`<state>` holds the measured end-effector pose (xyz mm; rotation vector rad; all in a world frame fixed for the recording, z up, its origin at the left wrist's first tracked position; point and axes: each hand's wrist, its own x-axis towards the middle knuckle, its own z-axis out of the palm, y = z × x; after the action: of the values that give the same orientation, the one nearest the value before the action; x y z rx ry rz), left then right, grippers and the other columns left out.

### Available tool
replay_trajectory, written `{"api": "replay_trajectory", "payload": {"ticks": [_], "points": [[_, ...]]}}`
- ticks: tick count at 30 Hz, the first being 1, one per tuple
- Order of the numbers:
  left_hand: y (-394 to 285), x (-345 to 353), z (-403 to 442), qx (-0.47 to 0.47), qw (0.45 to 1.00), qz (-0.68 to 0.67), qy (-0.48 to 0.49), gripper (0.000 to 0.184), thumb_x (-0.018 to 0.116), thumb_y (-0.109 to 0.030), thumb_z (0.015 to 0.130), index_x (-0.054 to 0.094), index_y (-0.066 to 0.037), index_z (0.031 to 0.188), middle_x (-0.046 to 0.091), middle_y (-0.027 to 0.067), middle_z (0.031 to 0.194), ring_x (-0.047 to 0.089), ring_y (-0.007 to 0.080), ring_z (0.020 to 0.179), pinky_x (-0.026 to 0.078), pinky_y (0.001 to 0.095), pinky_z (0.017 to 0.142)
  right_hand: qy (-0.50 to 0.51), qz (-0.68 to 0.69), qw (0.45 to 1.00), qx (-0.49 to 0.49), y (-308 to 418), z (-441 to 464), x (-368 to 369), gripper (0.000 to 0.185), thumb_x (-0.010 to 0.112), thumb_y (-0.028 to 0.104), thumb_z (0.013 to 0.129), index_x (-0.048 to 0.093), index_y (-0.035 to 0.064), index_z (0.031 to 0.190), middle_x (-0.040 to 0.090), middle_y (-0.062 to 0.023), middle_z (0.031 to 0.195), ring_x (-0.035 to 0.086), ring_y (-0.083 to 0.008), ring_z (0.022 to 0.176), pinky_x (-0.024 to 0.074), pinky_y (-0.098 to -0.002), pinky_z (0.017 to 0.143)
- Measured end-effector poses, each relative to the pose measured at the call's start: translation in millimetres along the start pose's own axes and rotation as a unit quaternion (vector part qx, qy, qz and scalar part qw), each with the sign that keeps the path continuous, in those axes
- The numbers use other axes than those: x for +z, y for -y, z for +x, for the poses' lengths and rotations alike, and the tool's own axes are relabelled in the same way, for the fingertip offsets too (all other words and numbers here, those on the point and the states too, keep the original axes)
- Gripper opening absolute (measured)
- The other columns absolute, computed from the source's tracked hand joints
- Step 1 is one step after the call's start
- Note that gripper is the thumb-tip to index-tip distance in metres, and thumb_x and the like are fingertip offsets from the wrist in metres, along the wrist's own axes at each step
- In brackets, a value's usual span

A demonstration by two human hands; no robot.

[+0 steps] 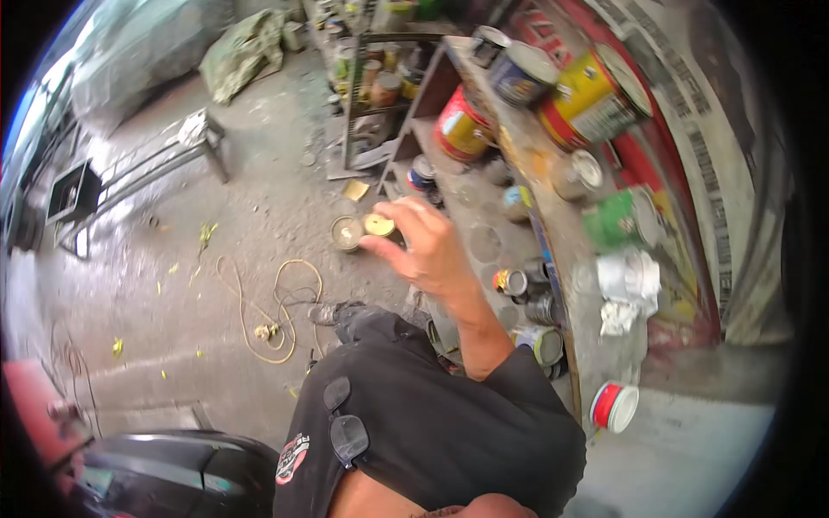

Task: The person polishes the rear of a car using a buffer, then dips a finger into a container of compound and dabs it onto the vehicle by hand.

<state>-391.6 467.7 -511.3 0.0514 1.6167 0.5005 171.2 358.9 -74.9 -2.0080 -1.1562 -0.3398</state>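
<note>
My right hand [423, 246] reaches out from the right side of my body beside the shelves. Its thumb and fingers curve around a small yellow-topped round tin [378, 225]. Right beside that tin is a second round container with a greyish-beige top [347, 233]; whether the hand holds this one too, I cannot tell. Blur hides the finer details of both. My left hand is out of view.
On my right, a shelf unit [570, 242] carries several paint cans, including a large yellow-and-red can [596, 97] and a green can [617, 218]. A cord [278, 302] lies looped on the floor. A metal bench [160, 160] stands at left, a dark vehicle part [173, 470] at lower left.
</note>
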Motion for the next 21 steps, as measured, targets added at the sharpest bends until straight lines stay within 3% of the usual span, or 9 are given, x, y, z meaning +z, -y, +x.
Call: {"api": "replay_trajectory", "payload": {"ticks": [4,6,8,10,12,14,17,20,21], "points": [[-22,25,24,-0.002,0.999,0.045,0.028,0.049,0.043,-0.056,0.102,0.038,-0.016,0.075,0.035,-0.0009,0.055,0.037,0.0160,0.047,0.038,0.0368,0.048,-0.088,-0.160,0.982,0.049,12,-27,-84,0.041,0.085,0.022,0.077,0.066,0.0012,0.107,0.068,-0.0147,0.101,0.067,-0.0319,0.089,0.0532,-0.0386,0.077],[-31,35,33,-0.002,0.997,0.064,0.037,0.049,0.043,-0.056,0.102,0.038,-0.016,0.075,0.035,-0.0008,0.055,0.037,0.0162,0.047,0.039,0.0370,0.048,-0.133,-0.257,0.948,0.136,22,-48,-132,0.039,0.084,0.020,0.078,0.066,0.0005,0.107,0.067,-0.0156,0.100,0.066,-0.0324,0.090,0.0526,-0.0402,0.078],[-37,44,38,-0.005,0.995,0.084,0.048,0.049,0.043,-0.056,0.102,0.038,-0.016,0.075,0.036,-0.0008,0.055,0.038,0.0163,0.047,0.039,0.0373,0.048,-0.178,-0.437,0.855,0.216,38,-74,-185,0.039,0.078,0.030,0.084,0.066,-0.0005,0.106,0.065,-0.0196,0.100,0.063,-0.0380,0.093,0.0503,-0.0461,0.080],[-40,51,43,-0.006,0.994,0.095,0.054,0.049,0.042,-0.057,0.102,0.039,-0.016,0.075,0.036,-0.0007,0.055,0.038,0.0165,0.047,0.039,0.0375,0.048,-0.193,-0.630,0.692,0.294,50,-107,-237,0.045,0.071,0.042,0.089,0.067,-0.0001,0.104,0.065,-0.0213,0.100,0.063,-0.0404,0.093,0.0496,-0.0484,0.081],[-43,56,48,-0.005,0.993,0.106,0.060,0.049,0.042,-0.057,0.102,0.039,-0.016,0.075,0.036,-0.0007,0.055,0.039,0.0167,0.047,0.040,0.0377,0.048,-0.169,-0.647,0.545,0.506,68,-132,-282,0.068,0.054,0.063,0.093,0.068,-0.0022,0.107,0.067,-0.0238,0.107,0.065,-0.0419,0.099,0.0501,-0.0495,0.085],[-41,60,51,-0.010,0.991,0.115,0.065,0.049,0.042,-0.057,0.102,0.039,-0.016,0.075,0.037,-0.0006,0.055,0.039,0.0168,0.047,0.040,0.0380,0.049,-0.191,-0.626,0.447,0.610,73,-175,-320,0.081,0.053,0.074,0.086,0.067,-0.0015,0.112,0.067,-0.0245,0.110,0.064,-0.0423,0.104,0.0497,-0.0506,0.088],[-41,62,54,-0.012,0.990,0.120,0.071,0.049,0.041,-0.057,0.102,0.039,-0.015,0.076,0.037,-0.0005,0.055,0.040,0.0171,0.047,0.041,0.0383,0.049,-0.145,-0.530,0.384,0.742,87,-231,-343,0.099,0.055,0.081,0.079,0.059,-0.0038,0.131,0.062,-0.0290,0.127,0.060,-0.0432,0.119,0.0456,-0.0516,0.100],[-43,63,55,-0.015,0.990,0.117,0.073,0.050,0.041,-0.057,0.103,0.040,-0.015,0.076,0.037,-0.0005,0.056,0.041,0.0173,0.047,0.041,0.0387,0.049,-0.020,-0.449,0.487,0.749,76,-283,-341,0.114,0.058,0.084,0.073,0.045,-0.0048,0.144,0.053,-0.0320,0.138,0.053,-0.0439,0.129,0.0399,-0.0506,0.109],[-42,57,55,-0.017,0.991,0.110,0.073,0.050,0.041,-0.057,0.103,0.040,-0.015,0.076,0.038,-0.0005,0.056,0.041,0.0174,0.047,0.041,0.0388,0.049,-0.023,-0.453,0.497,0.740,79,-285,-337,0.116,0.061,0.082,0.072,0.041,-0.0055,0.146,0.051,-0.0322,0.140,0.050,-0.0437,0.131,0.0386,-0.0492,0.110]]}}
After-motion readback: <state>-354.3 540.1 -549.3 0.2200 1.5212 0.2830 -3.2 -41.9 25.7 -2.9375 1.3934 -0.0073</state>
